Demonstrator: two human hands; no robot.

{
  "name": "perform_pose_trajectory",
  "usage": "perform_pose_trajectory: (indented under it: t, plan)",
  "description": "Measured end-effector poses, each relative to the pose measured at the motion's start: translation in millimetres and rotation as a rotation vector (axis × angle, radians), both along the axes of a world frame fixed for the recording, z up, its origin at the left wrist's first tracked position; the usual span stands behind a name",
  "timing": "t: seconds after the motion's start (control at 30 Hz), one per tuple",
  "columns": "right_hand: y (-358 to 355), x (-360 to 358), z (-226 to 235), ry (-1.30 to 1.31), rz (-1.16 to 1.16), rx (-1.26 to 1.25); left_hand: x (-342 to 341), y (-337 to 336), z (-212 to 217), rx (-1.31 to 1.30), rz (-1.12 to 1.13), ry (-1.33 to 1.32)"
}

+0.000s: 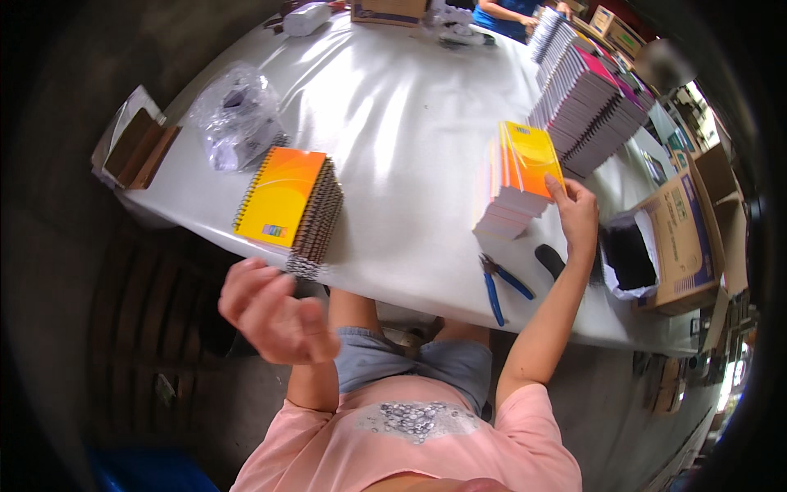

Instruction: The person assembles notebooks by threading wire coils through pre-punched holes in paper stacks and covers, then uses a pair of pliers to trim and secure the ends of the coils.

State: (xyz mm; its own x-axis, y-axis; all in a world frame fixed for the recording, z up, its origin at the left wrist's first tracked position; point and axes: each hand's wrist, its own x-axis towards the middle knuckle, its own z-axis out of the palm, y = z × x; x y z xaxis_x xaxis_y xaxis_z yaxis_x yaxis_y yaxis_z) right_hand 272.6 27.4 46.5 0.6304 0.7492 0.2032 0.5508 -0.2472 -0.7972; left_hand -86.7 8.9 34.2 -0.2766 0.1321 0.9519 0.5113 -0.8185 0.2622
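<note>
1. The right hand (576, 215) lies on the white-covered bench (410, 123), fingers stretched flat along the near edge of a tilted stack of unbound notebook blocks with orange-and-yellow covers (516, 176); the fingertips touch the top cover, and nothing is pinched
2. The left hand (275, 312) hangs in the air in front of the bench edge, loosely spread and curled, holding nothing
3. Just beyond the left hand sits a stack of spiral-bound notebooks with an orange-yellow cover (287, 205), its wire coils facing the person
4. Further out from that stack lies a crumpled clear plastic bag (238, 115), and to the left of it an open brown cardboard piece (135, 148) at the bench corner
5. Near the right forearm, blue-handled pliers (500, 283) rest on the bench, with a black handle-like object (551, 259) just beside them
6. To the right of the right hand stands an open cardboard box (680, 238) with a dark lining
7. Beyond the right hand, a long leaning row of notebook blocks with pink covers (586, 98) runs away across the bench
</note>
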Motion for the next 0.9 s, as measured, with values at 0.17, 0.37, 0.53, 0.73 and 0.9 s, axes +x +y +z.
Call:
perform_pose_trajectory:
  t: [0.17,0.37,0.53,0.73,0.9]
  plan:
    - [-29,-18,29,-0.136,0.005,0.361,49,-21,14,-0.163,-0.27,0.307]
    - [-63,-102,-47,-0.362,0.434,0.077,100,-26,-14,-0.438,-0.243,0.703]
    - [-75,-71,-62,-0.191,0.616,0.087,102,3,-87,-0.633,-0.155,0.851]
    - [-31,92,-75,-0.273,-0.158,-0.085,125,4,-86,-0.544,-0.189,0.694]
    - [-7,111,-113,-0.641,-0.073,-0.304,131,7,-100,-0.549,-0.113,0.618]
